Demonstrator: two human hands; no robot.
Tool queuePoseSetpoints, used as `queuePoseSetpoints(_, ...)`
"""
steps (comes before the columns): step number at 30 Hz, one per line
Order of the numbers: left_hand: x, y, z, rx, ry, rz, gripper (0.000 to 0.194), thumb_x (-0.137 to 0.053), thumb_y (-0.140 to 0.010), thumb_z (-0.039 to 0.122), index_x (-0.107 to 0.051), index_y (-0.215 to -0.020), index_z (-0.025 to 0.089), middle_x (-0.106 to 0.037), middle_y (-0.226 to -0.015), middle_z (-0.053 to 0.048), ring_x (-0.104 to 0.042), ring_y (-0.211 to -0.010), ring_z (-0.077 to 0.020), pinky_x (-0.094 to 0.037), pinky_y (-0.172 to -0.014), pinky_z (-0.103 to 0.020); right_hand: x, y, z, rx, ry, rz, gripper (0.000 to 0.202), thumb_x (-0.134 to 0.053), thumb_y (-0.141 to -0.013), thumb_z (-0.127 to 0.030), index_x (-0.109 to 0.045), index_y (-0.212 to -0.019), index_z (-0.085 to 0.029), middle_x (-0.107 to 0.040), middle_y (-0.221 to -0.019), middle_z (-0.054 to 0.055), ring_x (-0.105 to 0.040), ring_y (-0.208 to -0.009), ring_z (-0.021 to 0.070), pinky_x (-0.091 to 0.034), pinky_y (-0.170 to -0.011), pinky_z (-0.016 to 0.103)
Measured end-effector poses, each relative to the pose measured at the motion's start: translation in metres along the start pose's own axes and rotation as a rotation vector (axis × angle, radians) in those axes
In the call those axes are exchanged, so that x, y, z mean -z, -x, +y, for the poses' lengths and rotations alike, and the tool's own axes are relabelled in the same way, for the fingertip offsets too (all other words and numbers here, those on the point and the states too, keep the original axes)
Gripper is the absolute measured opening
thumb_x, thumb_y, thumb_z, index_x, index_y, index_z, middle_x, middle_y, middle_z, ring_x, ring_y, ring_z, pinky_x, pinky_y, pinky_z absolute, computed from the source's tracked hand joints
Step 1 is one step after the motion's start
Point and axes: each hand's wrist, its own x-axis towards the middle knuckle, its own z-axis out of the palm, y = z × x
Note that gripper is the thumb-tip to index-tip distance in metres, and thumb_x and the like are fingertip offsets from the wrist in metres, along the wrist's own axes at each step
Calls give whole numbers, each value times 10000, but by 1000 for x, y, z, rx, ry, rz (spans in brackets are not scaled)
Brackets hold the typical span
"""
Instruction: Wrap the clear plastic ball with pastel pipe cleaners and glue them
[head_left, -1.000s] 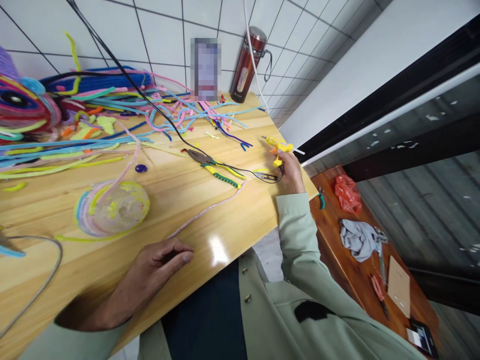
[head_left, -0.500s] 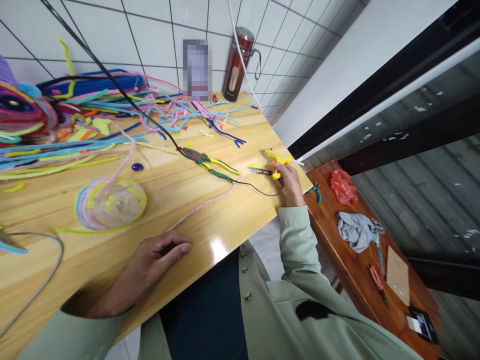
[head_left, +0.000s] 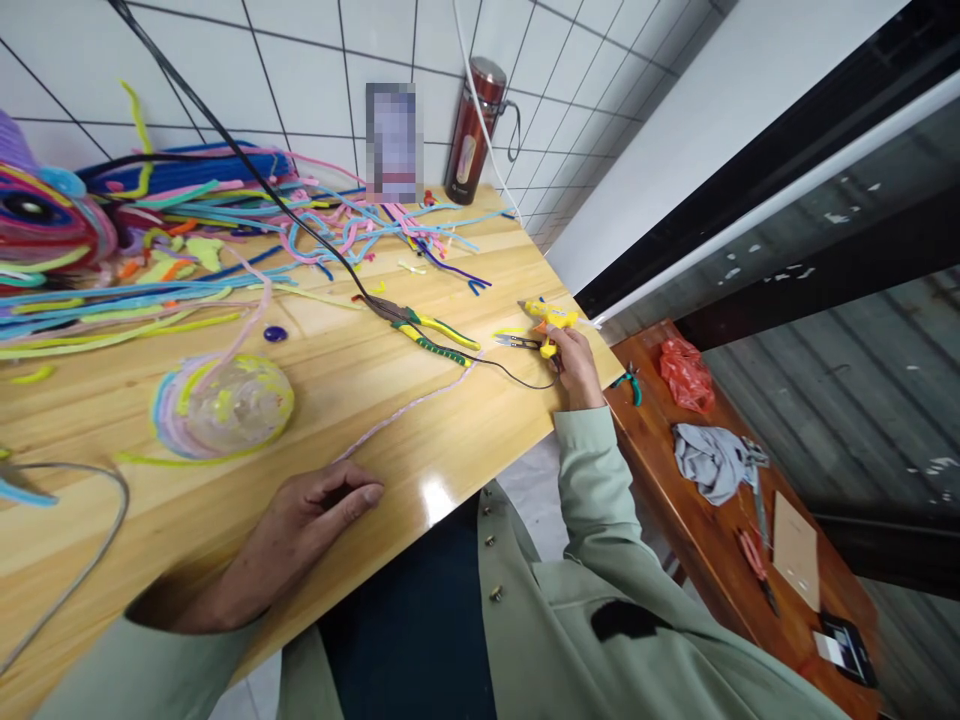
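Held in the right hand (head_left: 576, 362), the yellow glue gun (head_left: 555, 315) has dropped toward six o'clock over the counter (head_left: 420, 455), its nozzle (head_left: 523, 304) aimed just past nine. Right fingers wrap its grip. It lies at two o'clock from the left hand (head_left: 311, 510), well apart. Left fingers curl beside a pink twisted strand (head_left: 409, 405); whether they pinch it, I cannot tell.

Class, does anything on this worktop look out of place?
Yes. Colourful fuzzy strips lie jumbled toward the wall, among scattered scraps. The black cord to the glue gun in the right hand also crosses the pliers, where it might snag.
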Motion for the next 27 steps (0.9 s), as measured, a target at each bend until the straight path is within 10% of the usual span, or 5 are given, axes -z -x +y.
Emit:
queuePoseSetpoints(17,1,-1,2,-1,-20,-24,423,-634,-1041,579,-804,-850,242,-794,-802,7,-745,-744,-185,-594,-686,-235,0,15,-22,32,-113,-42,397,-900,-792,-482,-589,-718,-246,-549,-666,-33,-424,-553,106,-272,-429,253)
queuePoseSetpoints(27,-2,1,-2,8,11,2,423,-664,-1039,600,-805,-849,248,-765,-771,21,-716,-722,-177,-574,-680,-239,-24,16,-54,-15,-283,-273,368,-869,-876,-555,-723,-941,-223,-589,-733,-42,-308,-470,39,-265,-374,203)
